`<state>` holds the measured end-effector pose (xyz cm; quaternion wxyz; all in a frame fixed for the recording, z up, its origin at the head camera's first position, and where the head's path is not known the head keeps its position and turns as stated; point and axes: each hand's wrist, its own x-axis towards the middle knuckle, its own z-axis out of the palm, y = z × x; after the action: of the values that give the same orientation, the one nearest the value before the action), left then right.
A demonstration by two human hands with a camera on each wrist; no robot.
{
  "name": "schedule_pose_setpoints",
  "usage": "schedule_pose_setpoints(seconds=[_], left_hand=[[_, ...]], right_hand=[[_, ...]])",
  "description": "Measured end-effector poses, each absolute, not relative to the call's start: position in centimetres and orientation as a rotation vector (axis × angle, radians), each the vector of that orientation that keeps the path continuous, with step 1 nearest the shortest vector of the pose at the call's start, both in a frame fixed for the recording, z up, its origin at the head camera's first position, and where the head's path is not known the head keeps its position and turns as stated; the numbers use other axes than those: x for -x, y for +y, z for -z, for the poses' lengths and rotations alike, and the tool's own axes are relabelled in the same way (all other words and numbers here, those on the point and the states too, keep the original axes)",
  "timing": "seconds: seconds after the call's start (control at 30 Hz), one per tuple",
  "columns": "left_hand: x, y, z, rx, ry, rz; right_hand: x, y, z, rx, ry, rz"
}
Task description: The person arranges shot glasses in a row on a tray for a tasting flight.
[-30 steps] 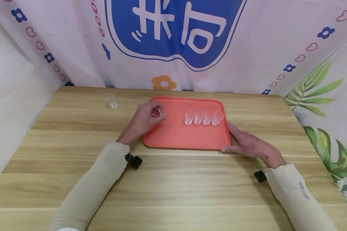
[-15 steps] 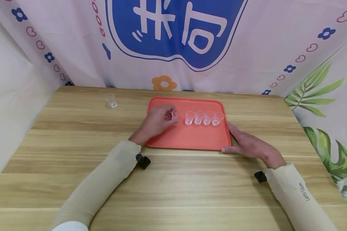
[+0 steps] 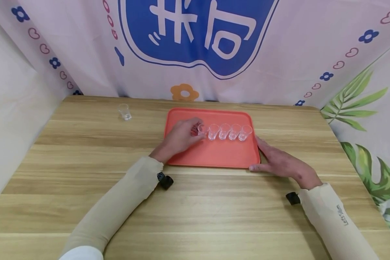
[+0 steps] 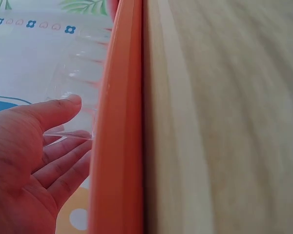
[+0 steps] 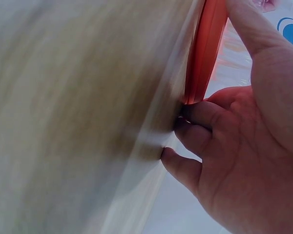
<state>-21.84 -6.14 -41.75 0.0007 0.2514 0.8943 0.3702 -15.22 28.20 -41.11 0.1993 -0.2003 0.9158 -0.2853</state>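
My left hand [image 3: 182, 136] reaches over the left half of the red tray [image 3: 214, 155] and holds a small clear shot glass [image 3: 203, 129] between thumb and fingers. That glass is upright at the left end of a row, close beside a matching shot glass [image 3: 213, 132]. Farther right the row goes on to the end shot glass [image 3: 245, 133]. My right hand [image 3: 279, 161] rests against the tray's front right corner, thumb at the front edge and fingers along the right side. In the right wrist view, its fingertips [image 5: 170, 157] lie low beside the tray.
One more clear shot glass [image 3: 125, 112] stands on the wooden table [image 3: 214, 209], back left of the tray. A printed cloth [image 3: 94, 79] hangs right behind the table's far edge. Black wrist cameras sit on both sleeves.
My left hand has moved right across the tray with its shot glass, bringing it up to the left end of the row. The right hand has stayed at the tray's corner.
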Motion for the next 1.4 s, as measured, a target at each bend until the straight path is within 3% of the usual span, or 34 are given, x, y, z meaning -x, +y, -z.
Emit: schedule_pose_setpoints(seconds=[1.4], left_hand=[[22.14,-5.86,41.81,-0.81,2.801,-1.072]], right_hand=[[15.21,28.29,41.05,0.546,2.557,0.787]])
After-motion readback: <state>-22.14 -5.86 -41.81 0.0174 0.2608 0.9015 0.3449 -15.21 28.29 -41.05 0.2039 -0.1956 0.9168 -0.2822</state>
